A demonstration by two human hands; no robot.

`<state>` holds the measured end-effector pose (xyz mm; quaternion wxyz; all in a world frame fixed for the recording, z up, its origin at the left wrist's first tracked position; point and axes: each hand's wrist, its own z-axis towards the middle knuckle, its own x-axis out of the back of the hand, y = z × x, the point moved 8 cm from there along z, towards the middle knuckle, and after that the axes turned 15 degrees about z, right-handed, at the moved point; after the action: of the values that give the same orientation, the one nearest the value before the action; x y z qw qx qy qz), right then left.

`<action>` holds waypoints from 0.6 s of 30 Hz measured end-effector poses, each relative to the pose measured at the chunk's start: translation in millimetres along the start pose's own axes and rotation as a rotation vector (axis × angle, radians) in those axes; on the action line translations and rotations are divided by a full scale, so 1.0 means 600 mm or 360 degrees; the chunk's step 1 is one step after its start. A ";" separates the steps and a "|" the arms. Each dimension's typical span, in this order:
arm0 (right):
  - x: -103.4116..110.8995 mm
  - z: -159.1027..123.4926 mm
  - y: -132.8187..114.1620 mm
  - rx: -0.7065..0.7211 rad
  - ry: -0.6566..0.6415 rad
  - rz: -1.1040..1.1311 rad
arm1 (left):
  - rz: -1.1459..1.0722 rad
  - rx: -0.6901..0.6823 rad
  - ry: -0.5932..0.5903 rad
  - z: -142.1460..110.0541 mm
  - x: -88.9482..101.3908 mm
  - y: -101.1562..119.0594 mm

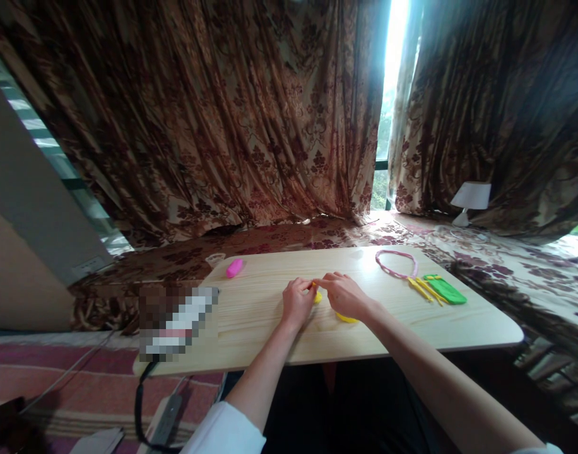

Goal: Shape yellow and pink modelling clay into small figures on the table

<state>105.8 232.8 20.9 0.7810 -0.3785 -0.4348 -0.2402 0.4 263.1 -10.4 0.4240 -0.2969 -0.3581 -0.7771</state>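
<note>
Both of my hands rest near the middle of a pale wooden table [251, 340]. My left hand [297, 302] and my right hand [344, 294] meet with fingers pinched together on a small piece of yellow clay [318, 296]. Under the heel of my right hand lies a flatter yellow clay piece [346, 318], partly hidden.
A pink clay lump [235, 268] lies at the table's far left. At the far right are a pink cord loop [395, 263], a green clay slab [445, 290] and thin yellow strips [424, 290]. A white lamp [470, 200] stands by the curtains. Cables hang at the lower left.
</note>
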 end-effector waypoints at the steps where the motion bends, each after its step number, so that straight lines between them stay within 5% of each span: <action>1: 0.001 0.001 0.000 0.0003 -0.0002 0.0010 | 0.0003 -0.0009 -0.0004 -0.001 -0.001 0.000; 18: 0.000 0.013 -0.004 0.0036 0.0009 0.0142 | 0.0057 -0.0009 0.0000 -0.009 -0.004 -0.012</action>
<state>100.6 237.5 24.5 0.7964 -0.3880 -0.4180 -0.2013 -5.7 262.8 -17.5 0.4371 -0.3046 -0.3506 -0.7702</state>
